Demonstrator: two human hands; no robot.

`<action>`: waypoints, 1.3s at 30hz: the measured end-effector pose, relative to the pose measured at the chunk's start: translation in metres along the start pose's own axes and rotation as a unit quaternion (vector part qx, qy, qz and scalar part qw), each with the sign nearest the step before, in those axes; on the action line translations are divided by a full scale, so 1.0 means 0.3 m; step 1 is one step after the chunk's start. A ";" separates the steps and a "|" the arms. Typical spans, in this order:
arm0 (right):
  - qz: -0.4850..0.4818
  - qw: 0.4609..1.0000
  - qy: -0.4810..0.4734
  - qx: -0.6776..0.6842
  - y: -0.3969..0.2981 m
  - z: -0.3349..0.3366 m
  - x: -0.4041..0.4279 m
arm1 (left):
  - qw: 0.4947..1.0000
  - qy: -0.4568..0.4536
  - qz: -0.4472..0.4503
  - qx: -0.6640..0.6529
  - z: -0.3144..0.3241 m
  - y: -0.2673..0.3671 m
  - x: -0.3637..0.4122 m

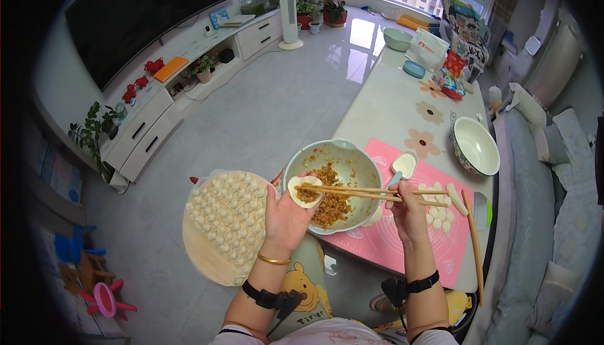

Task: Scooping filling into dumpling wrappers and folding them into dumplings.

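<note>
My left hand (289, 215) is palm up over the near left rim of a pale green mixing bowl (365, 170), a round dough wrapper (298, 199) on its fingers. In my right hand (406, 210) is a pair of wooden chopsticks (373, 195), their tips at a lump of minced filling (307, 196) on the wrapper. More minced filling (332, 210) lies in the bowl. Left of my left hand, rows of folded dumplings (231, 217) cover much of a round board (203, 255). Small dough pieces (436, 213) and a dough roll (455, 198) lie right of my right hand.
A pink silicone mat (377, 149) lies on the table (373, 95). On it are a scoop of flour (404, 165) and part of a wooden rolling pin (473, 246). A knife (481, 210) with a green edge and a white enamel basin (476, 144) stand to the right, near the sofa (524, 194).
</note>
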State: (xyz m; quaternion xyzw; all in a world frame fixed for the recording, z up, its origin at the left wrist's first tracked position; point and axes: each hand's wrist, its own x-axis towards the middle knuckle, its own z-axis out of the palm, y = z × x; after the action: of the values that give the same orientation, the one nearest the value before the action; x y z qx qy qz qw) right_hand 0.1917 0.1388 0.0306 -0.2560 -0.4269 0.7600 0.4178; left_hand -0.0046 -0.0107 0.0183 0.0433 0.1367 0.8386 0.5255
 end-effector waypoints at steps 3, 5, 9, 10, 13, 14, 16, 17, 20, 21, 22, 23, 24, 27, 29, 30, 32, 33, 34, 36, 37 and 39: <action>0.005 1.000 -0.007 -0.024 0.016 -0.024 0.007 | 1.000 -0.012 -0.011 -0.016 0.001 0.007 0.003; -0.002 1.000 -0.014 -0.017 -0.003 -0.032 0.006 | 0.999 -0.026 -0.031 -0.021 0.006 0.013 0.002; 0.007 0.998 -0.013 -0.054 -0.005 -0.020 0.009 | 0.998 -0.018 -0.052 -0.037 0.000 0.011 -0.002; 0.008 0.998 -0.013 -0.054 -0.008 -0.024 0.008 | 0.998 -0.010 -0.053 -0.041 -0.008 0.012 -0.002; -0.022 1.000 0.013 -0.013 -0.029 -0.068 0.012 | 0.998 0.003 -0.054 -0.017 -0.021 0.019 -0.004; -0.049 0.995 0.056 -0.068 -0.023 -0.092 0.021 | 0.998 0.011 -0.055 0.012 -0.025 0.024 -0.007; -0.109 0.969 0.114 -0.193 0.027 -0.127 0.039 | 0.998 0.013 -0.063 0.019 -0.025 0.023 -0.010; -0.112 0.968 0.116 -0.194 0.070 -0.131 0.040 | 0.997 0.016 -0.072 0.026 -0.022 0.018 -0.011; -0.058 0.948 0.083 -0.302 0.181 -0.107 0.048 | 0.995 -0.008 -0.094 0.023 0.005 0.000 -0.025; -0.052 0.950 0.075 -0.300 0.205 -0.091 0.053 | 0.995 -0.010 -0.095 0.023 0.018 -0.004 -0.031; -0.046 0.951 0.068 -0.299 0.209 -0.087 0.050 | 0.994 -0.018 -0.109 0.022 0.034 -0.014 -0.035; -0.049 0.950 0.071 -0.300 0.195 -0.098 0.037 | 0.992 -0.026 -0.124 0.022 0.051 -0.025 -0.041; 0.024 0.959 0.078 -0.272 0.179 -0.100 0.018 | 0.992 -0.027 -0.123 0.023 0.064 -0.026 -0.053; 0.129 0.946 0.047 -0.293 0.110 -0.139 -0.067 | 0.988 -0.035 -0.146 0.031 0.103 -0.046 -0.080; 0.162 0.908 -0.066 -0.381 0.097 -0.193 -0.138 | 0.985 -0.047 -0.163 0.013 0.122 -0.076 -0.089; 0.159 0.907 -0.056 -0.385 0.078 -0.199 -0.167 | 0.984 -0.053 -0.172 0.009 0.134 -0.100 -0.089; 0.008 0.908 -0.085 -0.411 0.049 -0.154 -0.235 | 0.977 -0.063 -0.203 0.003 0.148 -0.143 -0.094; 0.008 0.907 -0.083 -0.412 0.013 -0.101 -0.269 | 0.977 -0.064 -0.204 0.001 0.152 -0.153 -0.102; -0.124 0.879 -0.083 -0.453 -0.037 -0.034 -0.303 | 0.972 -0.073 -0.223 0.016 0.151 -0.160 -0.111; -0.307 0.794 -0.093 -0.516 -0.086 -0.008 -0.345 | 0.964 -0.088 -0.250 0.027 0.161 -0.196 -0.124; -0.307 0.792 -0.089 -0.520 -0.099 -0.018 -0.355 | 0.959 -0.085 -0.269 0.030 0.164 -0.216 -0.128; -0.388 0.702 -0.133 -0.582 -0.120 -0.040 -0.373 | 0.952 -0.083 -0.292 0.031 0.167 -0.250 -0.138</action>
State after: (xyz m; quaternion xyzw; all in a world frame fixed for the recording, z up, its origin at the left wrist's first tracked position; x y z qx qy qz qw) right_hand 0.2739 0.0590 0.0592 -0.1557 -0.8969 0.1576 0.3827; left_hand 0.0899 -0.0076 0.0487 0.0873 0.1251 0.6370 0.7556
